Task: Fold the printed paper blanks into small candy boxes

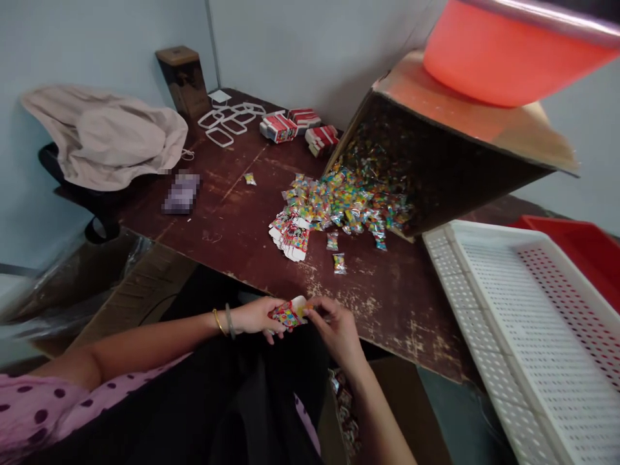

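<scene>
My left hand (259, 318) is closed around a small red printed candy box (287, 314), held over my lap at the table's front edge. The box's open end, with its white flap, faces my right hand (334, 326). The fingers of that hand pinch a small yellowish candy packet (306, 310) at the opening; part of the packet is hidden by the fingers and the flap. Beyond my hands lies a fanned stack of flat printed boxes (292, 236). A heap of wrapped candies (339, 200) spills beside it, with a few single packets (339, 263) nearer me.
A tipped cardboard box (465, 168) full of candies carries a pink basin (513, 58). To the right is a white perforated tray (523, 310), by a red tray (576, 248). Bundled boxes (278, 128), white frames (220, 135) and a cloth-covered chair (111, 139) lie farther back and left.
</scene>
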Demonstrator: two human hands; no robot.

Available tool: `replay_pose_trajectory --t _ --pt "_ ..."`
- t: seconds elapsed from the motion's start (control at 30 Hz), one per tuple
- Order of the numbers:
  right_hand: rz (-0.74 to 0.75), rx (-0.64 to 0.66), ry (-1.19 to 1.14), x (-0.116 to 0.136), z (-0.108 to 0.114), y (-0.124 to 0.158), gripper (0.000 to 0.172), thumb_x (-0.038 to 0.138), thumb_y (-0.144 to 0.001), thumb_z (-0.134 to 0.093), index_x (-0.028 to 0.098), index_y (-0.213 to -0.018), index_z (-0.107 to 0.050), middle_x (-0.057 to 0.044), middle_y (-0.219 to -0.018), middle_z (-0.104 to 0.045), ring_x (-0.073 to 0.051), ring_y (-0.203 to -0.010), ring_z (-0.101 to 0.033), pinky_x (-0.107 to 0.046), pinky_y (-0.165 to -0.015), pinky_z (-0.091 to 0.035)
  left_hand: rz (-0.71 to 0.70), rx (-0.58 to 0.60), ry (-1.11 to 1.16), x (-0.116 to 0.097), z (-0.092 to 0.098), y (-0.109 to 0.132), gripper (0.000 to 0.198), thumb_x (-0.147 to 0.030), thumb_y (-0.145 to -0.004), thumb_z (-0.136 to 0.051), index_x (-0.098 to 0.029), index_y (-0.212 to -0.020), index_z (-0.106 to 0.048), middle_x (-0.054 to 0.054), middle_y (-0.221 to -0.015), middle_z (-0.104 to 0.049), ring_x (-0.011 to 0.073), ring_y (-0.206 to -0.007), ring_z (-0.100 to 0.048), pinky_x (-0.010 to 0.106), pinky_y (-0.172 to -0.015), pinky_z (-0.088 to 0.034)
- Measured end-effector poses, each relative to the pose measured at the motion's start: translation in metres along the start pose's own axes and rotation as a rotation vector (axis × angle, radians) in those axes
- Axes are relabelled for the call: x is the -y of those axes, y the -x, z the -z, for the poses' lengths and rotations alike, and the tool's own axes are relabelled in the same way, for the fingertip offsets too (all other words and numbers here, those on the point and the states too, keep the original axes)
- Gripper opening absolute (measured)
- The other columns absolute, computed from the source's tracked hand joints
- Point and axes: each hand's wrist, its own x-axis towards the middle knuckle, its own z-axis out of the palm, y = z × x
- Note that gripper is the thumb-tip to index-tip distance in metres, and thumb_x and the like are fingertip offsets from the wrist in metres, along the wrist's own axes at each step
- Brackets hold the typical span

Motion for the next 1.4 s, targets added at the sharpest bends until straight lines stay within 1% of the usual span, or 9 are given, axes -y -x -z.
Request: replay_pose_trajectory --t 0.13,0.3,0.47,0.6,0.73,0.97,1.17,1.3,1.4 --pt "0.151 0.045 0.051 0.009 -0.012 0.000 0.020 0.030 -0.090 -0.056 0.026 -0.099 -0.073 -0.007 -0.100 -0.061 -0.022 -0.098 -0.056 -0.037 -0.090 -0.045 -0.045 -0.077 0.010 -0.006 -0.004 -0.002 0.043 -0.038 -0.071 -0.075 -0.018 -0.104 -0.056 -0.003 -0.078 -0.057 0.0108 -0.061 -0.058 0.023 -0.049 -0.054" --pt "-0.199 -0.399 -0.474 -0.006 -0.040 0.016 0.029 0.038 -0.086 -0.061 0.024 -0.111 -0.064 -0.006 -0.100 -0.061 -0.018 -0.084 -0.057 -0.030 -0.071 -0.050 -0.034 -0.161 0.123 -0.013 -0.005 -0.003 0.067 -0.074 -0.080 -0.043 -0.012 -0.096 -0.064 0.004 -0.073 -0.062 0.0136 -0.056 -0.058 0.024 -0.044 -0.050" --pt "-0.494 -0.057 -1.051 -0.011 -0.053 0.014 0.025 0.034 -0.071 -0.077 0.021 -0.091 -0.069 0.002 -0.073 -0.062 -0.009 -0.054 -0.050 -0.021 -0.051 -0.043 0.025 -0.163 0.071 -0.017 -0.004 -0.005 0.056 -0.062 -0.080 -0.050 -0.011 -0.095 -0.067 0.006 -0.073 -0.064 0.0148 -0.059 -0.058 0.023 -0.045 -0.048" --pt "-0.331 0.042 -0.710 0.000 -0.047 0.003 0.017 0.029 -0.074 -0.075 0.023 -0.090 -0.074 -0.002 -0.082 -0.067 -0.015 -0.068 -0.060 -0.025 -0.056 -0.048 -0.021 -0.097 -0.092 -0.023 0.004 -0.006 0.036 -0.038 -0.076 -0.059 -0.016 -0.103 -0.068 0.002 -0.076 -0.063 0.0150 -0.069 -0.057 0.020 -0.052 -0.047" --pt "0.013 0.051 -0.274 0.009 -0.034 0.000 0.022 0.032 -0.090 -0.059 0.026 -0.103 -0.075 -0.007 -0.105 -0.068 -0.021 -0.099 -0.062 -0.035 -0.089 -0.050 -0.009 -0.105 -0.061 -0.024 0.010 -0.007 0.031 -0.033 -0.076 -0.053 -0.015 -0.093 -0.071 0.002 -0.077 -0.062 0.0152 -0.071 -0.056 0.023 -0.054 -0.049" --pt "-0.073 0.015 -0.310 0.004 -0.023 -0.002 0.020 0.038 -0.084 -0.067 0.027 -0.097 -0.078 -0.006 -0.099 -0.072 -0.022 -0.093 -0.066 -0.037 -0.083 -0.054 -0.173 0.109 0.073 -0.014 0.008 -0.004 0.039 -0.035 -0.074 -0.069 -0.017 -0.109 -0.062 0.002 -0.088 -0.060 0.0163 -0.080 -0.058 0.027 -0.062 -0.053" --pt "0.066 -0.099 -0.109 0.002 -0.034 0.034 0.032 0.028 -0.091 -0.058 0.032 -0.123 -0.065 -0.007 -0.114 -0.070 -0.023 -0.102 -0.062 -0.043 -0.092 -0.050 -0.042 0.141 0.222 0.000 -0.013 -0.008 0.040 -0.046 -0.079 -0.070 -0.019 -0.106 -0.057 -0.001 -0.079 -0.058 0.0129 -0.070 -0.058 0.028 -0.062 -0.052" --pt "-0.135 0.101 -0.035 -0.019 0.028 0.082 0.027 0.033 -0.093 -0.054 0.031 -0.115 -0.070 -0.008 -0.110 -0.072 -0.024 -0.098 -0.066 -0.040 -0.087 -0.053 -0.006 0.338 0.216 0.010 -0.024 -0.011 0.069 -0.044 -0.068 -0.081 -0.027 -0.127 -0.052 0.003 -0.110 -0.058 0.0160 -0.096 -0.059 0.032 -0.085 -0.047" --pt "-0.232 0.198 0.222 -0.045 0.073 0.097 0.026 0.037 -0.085 -0.063 0.030 -0.108 -0.074 -0.010 -0.108 -0.073 -0.029 -0.098 -0.068 -0.043 -0.085 -0.054 0.009 0.284 0.073 0.011 -0.016 -0.011 0.068 -0.043 -0.069 -0.080 -0.027 -0.129 -0.053 0.005 -0.118 -0.056 0.0159 -0.101 -0.056 0.031 -0.089 -0.043"
